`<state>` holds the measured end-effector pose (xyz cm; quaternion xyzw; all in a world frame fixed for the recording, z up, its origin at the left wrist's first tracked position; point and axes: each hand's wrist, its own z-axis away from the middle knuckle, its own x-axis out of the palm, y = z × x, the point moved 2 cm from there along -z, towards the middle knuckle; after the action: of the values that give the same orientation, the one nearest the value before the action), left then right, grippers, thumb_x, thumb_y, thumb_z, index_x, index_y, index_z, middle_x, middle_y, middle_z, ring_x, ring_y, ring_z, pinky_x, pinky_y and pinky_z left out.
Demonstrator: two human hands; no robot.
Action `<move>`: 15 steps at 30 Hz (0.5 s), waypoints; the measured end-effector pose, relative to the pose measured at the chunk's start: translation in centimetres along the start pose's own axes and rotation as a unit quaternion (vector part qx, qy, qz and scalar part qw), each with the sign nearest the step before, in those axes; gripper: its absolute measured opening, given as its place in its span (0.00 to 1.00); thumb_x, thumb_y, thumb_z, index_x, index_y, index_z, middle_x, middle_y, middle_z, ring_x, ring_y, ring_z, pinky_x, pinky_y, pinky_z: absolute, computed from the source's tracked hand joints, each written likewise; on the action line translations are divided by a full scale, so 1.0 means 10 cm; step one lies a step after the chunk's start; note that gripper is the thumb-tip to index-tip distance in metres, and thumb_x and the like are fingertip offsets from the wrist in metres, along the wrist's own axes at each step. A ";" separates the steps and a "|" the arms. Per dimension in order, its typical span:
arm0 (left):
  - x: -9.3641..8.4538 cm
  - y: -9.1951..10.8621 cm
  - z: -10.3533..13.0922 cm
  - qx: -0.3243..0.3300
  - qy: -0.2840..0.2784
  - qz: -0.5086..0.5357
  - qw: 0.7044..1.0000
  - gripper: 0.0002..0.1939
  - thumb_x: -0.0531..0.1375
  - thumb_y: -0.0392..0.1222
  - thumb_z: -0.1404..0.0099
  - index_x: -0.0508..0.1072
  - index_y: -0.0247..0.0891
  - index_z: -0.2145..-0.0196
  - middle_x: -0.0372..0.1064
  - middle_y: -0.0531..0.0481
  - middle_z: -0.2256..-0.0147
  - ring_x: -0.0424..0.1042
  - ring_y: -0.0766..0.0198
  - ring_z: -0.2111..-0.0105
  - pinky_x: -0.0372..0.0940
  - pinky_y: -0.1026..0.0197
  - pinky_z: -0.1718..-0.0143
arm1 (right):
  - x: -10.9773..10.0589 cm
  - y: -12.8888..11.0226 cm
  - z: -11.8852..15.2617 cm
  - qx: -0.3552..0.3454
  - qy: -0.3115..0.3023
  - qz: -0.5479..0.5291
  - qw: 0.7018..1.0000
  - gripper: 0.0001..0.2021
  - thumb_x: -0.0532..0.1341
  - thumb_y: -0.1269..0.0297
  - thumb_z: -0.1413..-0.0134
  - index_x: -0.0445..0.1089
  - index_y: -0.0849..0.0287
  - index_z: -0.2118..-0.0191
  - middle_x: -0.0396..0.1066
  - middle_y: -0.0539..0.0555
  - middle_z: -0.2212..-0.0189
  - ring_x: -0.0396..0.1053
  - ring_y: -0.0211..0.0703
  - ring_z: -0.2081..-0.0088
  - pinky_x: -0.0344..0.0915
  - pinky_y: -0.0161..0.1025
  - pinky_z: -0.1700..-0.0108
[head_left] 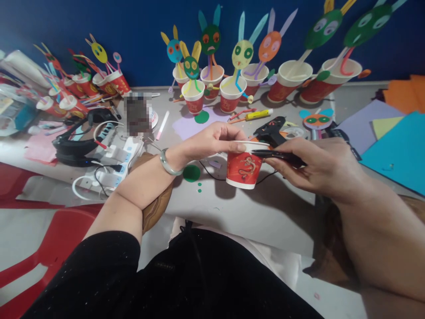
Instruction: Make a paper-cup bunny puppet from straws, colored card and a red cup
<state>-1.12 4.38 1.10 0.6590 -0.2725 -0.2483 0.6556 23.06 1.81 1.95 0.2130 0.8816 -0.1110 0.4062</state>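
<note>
Left hand [214,141]: cup [241,170]; right hand [320,164]: black tool [274,154]

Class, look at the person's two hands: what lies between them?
In the head view, a red paper cup lies there. The left hand grips its rim; from the right hand, a dark tool reaches the cup just below the rim.

Your cup [241,175] red, white-rimmed, gold-patterned; your tool [267,153] glossy black; your sleeve [109,252] black; paper disc [191,173] green; wall [99,22] deep blue.
</note>
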 end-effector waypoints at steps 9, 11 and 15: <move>0.02 0.00 -0.01 -0.008 0.003 -0.002 1.000 0.26 0.75 0.63 0.42 0.78 0.33 0.69 0.73 0.51 0.71 0.71 0.69 0.70 0.67 0.63 0.65 | 0.01 0.00 -0.01 0.004 -0.013 -0.003 1.000 0.10 0.60 0.57 0.27 0.65 0.55 0.61 0.61 0.43 0.82 0.58 0.33 0.84 0.52 0.34 0.80; 0.02 0.00 -0.02 -0.009 0.001 0.001 1.000 0.26 0.75 0.62 0.43 0.78 0.34 0.70 0.72 0.52 0.72 0.70 0.70 0.70 0.66 0.63 0.65 | 0.01 0.01 -0.01 0.007 -0.021 -0.014 1.000 0.11 0.60 0.57 0.27 0.65 0.55 0.62 0.61 0.43 0.82 0.57 0.33 0.84 0.51 0.34 0.80; 0.02 -0.01 -0.03 -0.015 0.000 0.009 1.000 0.26 0.76 0.61 0.43 0.77 0.33 0.70 0.72 0.52 0.72 0.69 0.70 0.71 0.66 0.64 0.65 | 0.02 0.02 0.02 0.042 -0.054 -0.038 0.997 0.12 0.58 0.55 0.26 0.66 0.55 0.62 0.64 0.45 0.82 0.57 0.35 0.84 0.51 0.37 0.78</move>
<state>-0.82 4.45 1.04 0.6467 -0.2752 -0.2466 0.6672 23.18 1.98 1.70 0.1896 0.8605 -0.1746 0.4394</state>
